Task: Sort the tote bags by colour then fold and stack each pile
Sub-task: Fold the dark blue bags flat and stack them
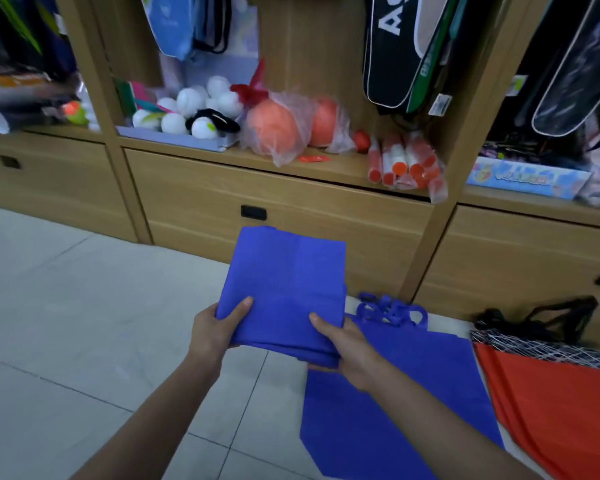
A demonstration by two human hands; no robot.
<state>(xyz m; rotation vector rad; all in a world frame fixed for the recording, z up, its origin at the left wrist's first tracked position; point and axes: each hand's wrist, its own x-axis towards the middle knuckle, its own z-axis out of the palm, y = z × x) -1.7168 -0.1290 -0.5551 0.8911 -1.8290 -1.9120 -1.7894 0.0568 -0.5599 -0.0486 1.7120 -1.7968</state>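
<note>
Holding: a folded blue tote bag [284,282] is held clear of the floor [84,323], in front of the wooden cabinet [194,199].
left grip [215,332]: pinched on the near left corner of the folded blue tote bag. The thumb is laid on top and the fingers are hidden under the fabric.
right grip [349,353]: pinched on the near right corner of the same bag. The thumb is laid on top and the fingers are curled under the layered edge.
folded bag, detail: flat and roughly rectangular. Several layers are seen at the near edge, a faint crease is seen across the top face, and the far end is raised toward the cabinet.
blue pile [402,403]: unfolded blue bags are laid flat on the floor, below and to the right of the right grip. The blue handles [392,311] are bunched at the far end, near the cabinet base.
red bag [555,410]: laid flat on the floor just right of the blue pile. Whether the edges touch cannot be told.
lattice bag [548,351]: black and white, with black straps, laid across the far end of the red bag.
floor, detail: pale tiles with grey joints.
cabinet, detail: drawers with dark pulls are seen below an open shelf.
shelf contents: white balls [187,105], orange balls [274,128] wrapped in clear plastic and red-capped tubes [402,161] are noted. Racket cases [395,53] are hung above.
</note>
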